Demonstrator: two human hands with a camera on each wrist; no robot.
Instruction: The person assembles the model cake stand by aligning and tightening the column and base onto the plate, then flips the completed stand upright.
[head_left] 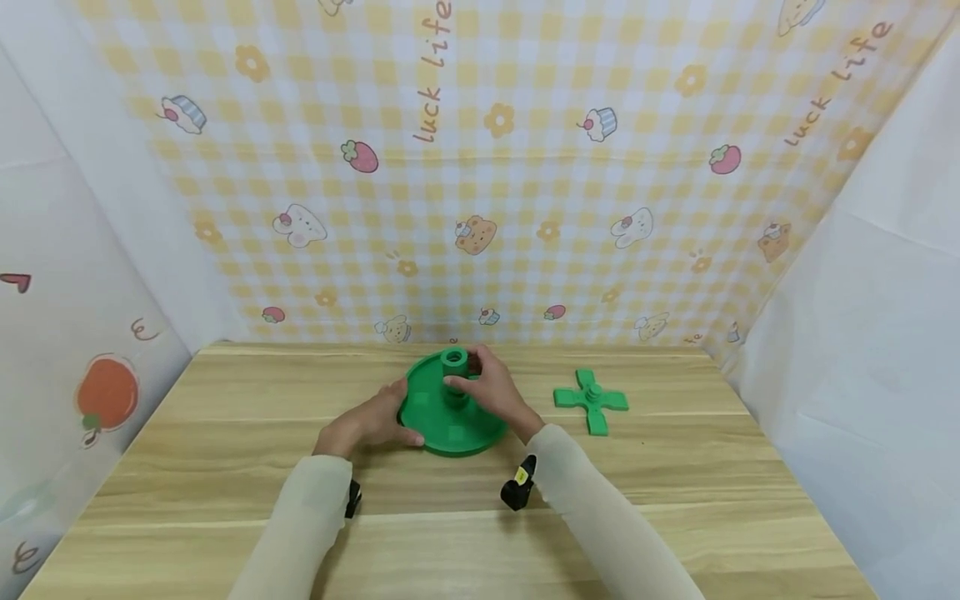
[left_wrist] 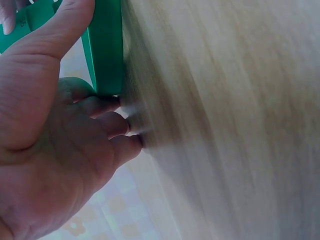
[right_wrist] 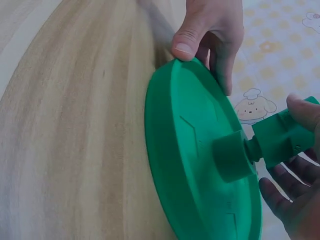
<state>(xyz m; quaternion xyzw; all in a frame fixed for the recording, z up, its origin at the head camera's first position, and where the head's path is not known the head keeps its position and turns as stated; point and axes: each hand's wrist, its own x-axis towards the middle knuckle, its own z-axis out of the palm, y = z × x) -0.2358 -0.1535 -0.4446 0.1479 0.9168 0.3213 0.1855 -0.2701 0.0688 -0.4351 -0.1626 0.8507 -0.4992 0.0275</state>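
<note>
A round green base (head_left: pixel 457 440) with a raised rim lies on the table, a short socket (right_wrist: pixel 232 156) standing at its centre. My left hand (head_left: pixel 378 417) holds the base's left edge, thumb at the front and fingers behind; the left wrist view shows the fingertips low beside the rim. In my right hand (head_left: pixel 495 387) is a short green post (head_left: pixel 454 363) with a hole in its top, pinched between thumb and fingers. In the right wrist view the post's narrow lower peg (right_wrist: pixel 254 149) meets the socket's mouth; how deep it sits is hidden.
A green cross-shaped piece (head_left: pixel 592 400) with a stub at its centre lies on the table to the right of the base. The wooden table (head_left: pixel 450 550) ends at a checked cloth backdrop (head_left: pixel 480 183), with white sheets on both sides.
</note>
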